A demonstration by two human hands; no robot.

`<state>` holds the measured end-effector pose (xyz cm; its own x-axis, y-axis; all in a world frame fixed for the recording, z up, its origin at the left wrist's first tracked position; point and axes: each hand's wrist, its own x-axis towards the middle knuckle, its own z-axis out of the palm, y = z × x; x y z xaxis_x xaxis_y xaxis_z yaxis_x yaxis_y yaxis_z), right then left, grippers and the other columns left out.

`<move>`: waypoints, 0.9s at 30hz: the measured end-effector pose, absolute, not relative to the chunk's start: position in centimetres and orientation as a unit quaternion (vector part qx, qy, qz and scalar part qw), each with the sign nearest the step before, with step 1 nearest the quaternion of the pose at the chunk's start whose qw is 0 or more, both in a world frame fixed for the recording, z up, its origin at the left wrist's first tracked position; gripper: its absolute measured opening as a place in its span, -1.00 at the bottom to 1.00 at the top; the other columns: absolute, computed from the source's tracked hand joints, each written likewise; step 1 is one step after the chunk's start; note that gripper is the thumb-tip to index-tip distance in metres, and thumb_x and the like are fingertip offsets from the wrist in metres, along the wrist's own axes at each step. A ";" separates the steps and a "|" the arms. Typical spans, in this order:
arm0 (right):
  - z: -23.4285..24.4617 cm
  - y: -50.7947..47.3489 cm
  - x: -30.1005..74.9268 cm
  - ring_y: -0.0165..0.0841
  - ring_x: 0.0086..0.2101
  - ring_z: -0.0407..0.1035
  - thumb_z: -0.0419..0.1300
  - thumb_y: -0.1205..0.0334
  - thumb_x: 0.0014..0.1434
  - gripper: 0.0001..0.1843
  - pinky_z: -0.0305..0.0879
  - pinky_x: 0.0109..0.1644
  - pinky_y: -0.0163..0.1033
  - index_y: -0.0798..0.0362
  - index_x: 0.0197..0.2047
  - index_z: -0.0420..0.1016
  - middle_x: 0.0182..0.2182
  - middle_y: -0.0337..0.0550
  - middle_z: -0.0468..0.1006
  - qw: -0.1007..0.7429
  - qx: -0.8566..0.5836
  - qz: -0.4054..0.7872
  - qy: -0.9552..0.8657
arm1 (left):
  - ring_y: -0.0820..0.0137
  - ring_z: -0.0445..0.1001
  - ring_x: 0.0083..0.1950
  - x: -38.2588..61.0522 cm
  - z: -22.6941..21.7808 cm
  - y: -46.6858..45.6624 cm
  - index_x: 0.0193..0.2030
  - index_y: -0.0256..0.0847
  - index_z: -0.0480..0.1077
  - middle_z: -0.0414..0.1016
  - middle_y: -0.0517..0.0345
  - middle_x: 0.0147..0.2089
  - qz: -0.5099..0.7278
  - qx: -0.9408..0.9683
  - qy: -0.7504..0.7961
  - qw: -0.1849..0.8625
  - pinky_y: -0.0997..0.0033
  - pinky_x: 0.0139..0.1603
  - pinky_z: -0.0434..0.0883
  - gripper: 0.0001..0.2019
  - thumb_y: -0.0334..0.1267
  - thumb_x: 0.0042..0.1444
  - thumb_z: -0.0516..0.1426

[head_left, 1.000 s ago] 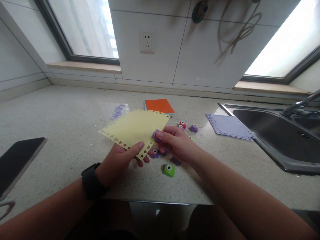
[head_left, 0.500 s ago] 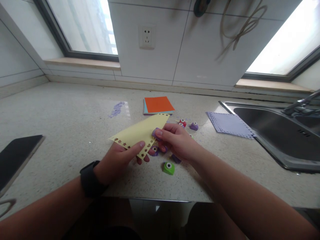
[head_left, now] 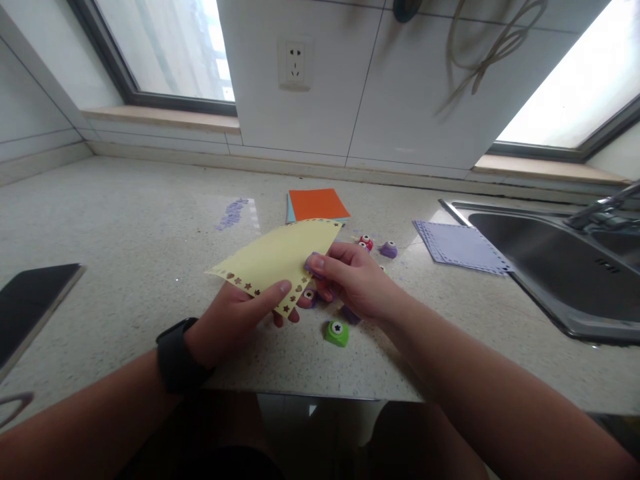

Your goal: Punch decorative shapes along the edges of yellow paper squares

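Note:
A yellow sheet of paper with small shapes such as hearts and stars cut along its edges is pinched in my left hand, thumb on top and fingers underneath. My right hand closes around a small purple paper punch at the sheet's right edge, with the thumb pressed on it. Below the hands a green punch stands on the counter. Another purple punch shows partly behind the paper and fingers. Beyond my right hand sit a red punch and a purple punch with a white top.
An orange sheet tops a paper stack at the back. Purple punched sheets lie beside the steel sink on the right. Purple paper bits are scattered at the back left. A dark flat device lies at far left.
The yellow sheet has bowed upward and spread a little to the left and back. Both hands keep their grips in nearly the same place. The camera view has shifted slightly.

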<state>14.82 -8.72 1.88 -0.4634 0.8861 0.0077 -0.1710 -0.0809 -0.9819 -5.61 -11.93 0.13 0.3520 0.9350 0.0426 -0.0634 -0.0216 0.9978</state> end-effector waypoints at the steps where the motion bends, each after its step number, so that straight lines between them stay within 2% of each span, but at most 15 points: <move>1: 1.9 -8.7 14.8 -0.50 -0.57 0.25 0.37 0.04 0.19 -0.71 0.09 -0.51 -0.34 0.07 -0.36 0.48 -0.52 -0.29 0.44 0.402 -0.327 0.658 -0.547 | 0.34 0.61 -0.41 -5.6 0.1 -11.9 -0.02 -0.31 0.56 0.69 -0.04 -0.24 0.424 0.576 0.378 0.587 0.46 -0.49 0.50 -0.67 -0.07 0.26 0.24; 12: 2.3 -8.9 14.8 -0.49 -0.59 0.24 0.37 0.00 0.18 -0.68 0.09 -0.53 -0.33 0.07 -0.35 0.48 -0.55 -0.30 0.44 0.403 -0.328 0.638 -0.568 | 0.33 0.62 -0.41 -5.5 0.3 -12.0 -0.04 -0.32 0.56 0.68 -0.02 -0.27 0.428 0.574 0.376 0.587 0.46 -0.49 0.49 -0.68 -0.08 0.25 0.24; 17: 2.6 -9.0 14.8 -0.51 -0.61 0.23 0.36 -0.01 0.19 -0.67 0.07 -0.55 -0.34 0.07 -0.37 0.47 -0.60 -0.33 0.41 0.402 -0.325 0.627 -0.583 | 0.36 0.61 -0.41 -5.7 0.2 -12.0 -0.11 -0.31 0.58 0.68 -0.01 -0.26 0.428 0.575 0.383 0.583 0.47 -0.49 0.50 -0.69 -0.06 0.24 0.25; 27: 2.0 -8.7 14.6 -0.46 -0.54 0.36 0.37 -0.06 0.17 -0.65 0.27 -0.46 -0.32 0.05 -0.35 0.45 -0.51 -0.30 0.47 0.417 -0.331 0.642 -0.551 | 0.38 0.58 -0.41 -5.8 0.2 -11.9 -0.11 -0.28 0.57 0.68 0.04 -0.27 0.443 0.558 0.375 0.592 0.47 -0.47 0.49 -0.73 -0.09 0.26 0.24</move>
<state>14.61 -8.74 2.04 -0.4332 0.9006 0.0345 -0.1706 -0.0444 -0.9843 -5.78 -11.92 0.18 0.3255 0.9442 0.0501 -0.1060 -0.0163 0.9942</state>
